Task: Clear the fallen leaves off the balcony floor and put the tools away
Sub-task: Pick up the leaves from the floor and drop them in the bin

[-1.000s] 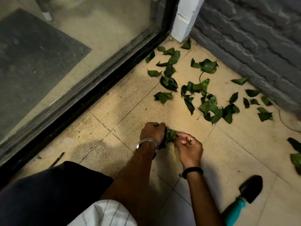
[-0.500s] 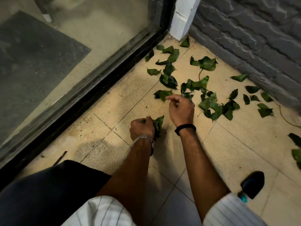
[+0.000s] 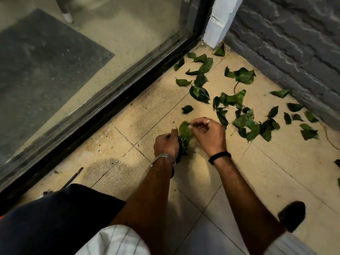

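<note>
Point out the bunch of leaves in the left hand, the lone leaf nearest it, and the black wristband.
bunch of leaves (image 3: 184, 134), head view, top leaf's blade.
lone leaf (image 3: 187, 109), head view, its middle.
black wristband (image 3: 219, 157), head view, band's top.

One head-worn view only, looking steeply down from above. It faces the beige tiled balcony floor (image 3: 257, 172), close over the forearms.

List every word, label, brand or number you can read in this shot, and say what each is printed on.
None: no readable text shows anywhere in the head view.
Watch on the left wrist: its face is turned away, so no brand shows.
Black band on the right wrist: plain, no marking visible.
Striped sleeves, floor tiles, grey brick wall, doormat behind the glass: no lettering.
</note>
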`<state>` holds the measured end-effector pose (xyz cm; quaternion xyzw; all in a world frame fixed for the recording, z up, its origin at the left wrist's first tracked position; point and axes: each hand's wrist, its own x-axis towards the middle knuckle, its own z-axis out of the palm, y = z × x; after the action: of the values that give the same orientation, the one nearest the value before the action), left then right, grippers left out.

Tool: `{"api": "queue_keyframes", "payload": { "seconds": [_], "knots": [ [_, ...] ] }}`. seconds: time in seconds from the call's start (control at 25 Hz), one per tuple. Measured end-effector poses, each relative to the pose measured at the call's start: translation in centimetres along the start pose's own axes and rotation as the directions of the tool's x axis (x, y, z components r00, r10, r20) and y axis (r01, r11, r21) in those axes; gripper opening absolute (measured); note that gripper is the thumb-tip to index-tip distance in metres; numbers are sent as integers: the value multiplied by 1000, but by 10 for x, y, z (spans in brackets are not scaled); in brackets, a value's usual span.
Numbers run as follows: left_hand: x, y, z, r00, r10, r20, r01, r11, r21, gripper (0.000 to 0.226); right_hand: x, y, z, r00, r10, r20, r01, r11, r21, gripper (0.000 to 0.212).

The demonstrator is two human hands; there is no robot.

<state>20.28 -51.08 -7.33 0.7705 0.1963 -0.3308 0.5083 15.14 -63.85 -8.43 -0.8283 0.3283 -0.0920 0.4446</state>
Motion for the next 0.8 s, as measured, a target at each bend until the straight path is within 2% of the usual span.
{"api": "queue_keyframes", "payload": {
  "seconds": [0.08, 0.12, 0.16, 0.2, 0.28, 0.32, 0.36, 0.44, 0.52, 0.6, 0.68, 0.76, 0.8],
  "knots": [
    [-1, 3, 1, 999, -10, -45, 7, 998, -62, 48, -27, -10, 4, 939, -13, 344, -67, 973, 219, 39],
    [0, 4, 0, 994, -22, -105, 15, 997, -72, 48, -26, -12, 4, 912, -13, 410, -126, 942, 310, 36],
    [0, 5, -2, 985, -37, -171, 22, 996, -87, 47, -18, -13, 3, 925, 4, 380, -156, 916, 369, 31],
    [1, 6, -4, 972, -54, -230, 29, 993, -110, 46, -5, -13, 5, 962, 25, 271, -121, 931, 345, 27],
    [0, 7, -8, 946, -115, -304, 54, 978, -199, 43, 30, -4, 11, 999, -38, 36, 35, 997, 62, 31],
    [0, 9, -11, 936, -154, -316, 70, 962, -264, 42, 46, -1, 16, 994, -108, 28, 110, 987, -114, 39],
    [0, 9, -13, 927, -187, -325, 81, 946, -314, 40, 60, 6, 24, 981, -164, 101, 185, 944, -272, 44],
    [1, 10, -19, 911, -212, -354, 80, 932, -353, 39, 76, 18, 31, 954, -213, 209, 284, 862, -419, 37],
    [7, 11, -23, 906, -207, -368, 62, 928, -368, 39, 63, 21, 26, 951, -262, 166, 309, 849, -430, 24],
    [11, 14, -24, 905, -209, -372, 62, 927, -369, 42, 13, 19, 24, 933, -335, 134, 360, 853, -377, 21],
    [14, 17, -23, 905, -210, -369, 65, 928, -368, 43, -57, 19, 32, 903, -346, 257, 418, 845, -332, 34],
    [14, 19, -20, 917, -203, -344, 70, 929, -364, 42, -120, 30, 39, 892, -194, 409, 322, 907, -270, 65],
    [12, 19, -18, 927, -188, -325, 71, 938, -339, 41, -142, 44, 39, 902, -164, 399, 290, 916, -278, 67]
  ]
}}
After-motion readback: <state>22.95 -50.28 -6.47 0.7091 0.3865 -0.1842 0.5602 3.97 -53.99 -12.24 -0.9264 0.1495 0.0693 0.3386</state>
